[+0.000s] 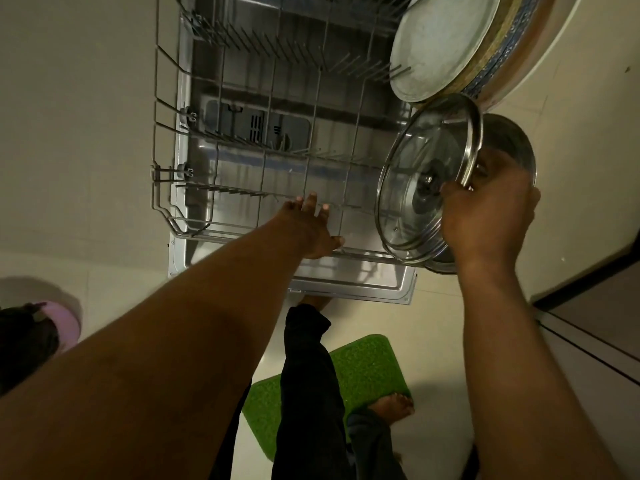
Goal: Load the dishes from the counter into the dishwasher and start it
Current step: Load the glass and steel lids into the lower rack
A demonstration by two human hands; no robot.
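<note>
Left hand (311,230) over rack (166,188) | right hand (488,216) grips steel-rimmed glass lid (408,188)

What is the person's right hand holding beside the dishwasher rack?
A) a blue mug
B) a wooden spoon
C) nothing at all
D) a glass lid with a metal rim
D: the right hand grips the glass lid, fingers curled over its metal rim, at the right side of the rack.
</note>
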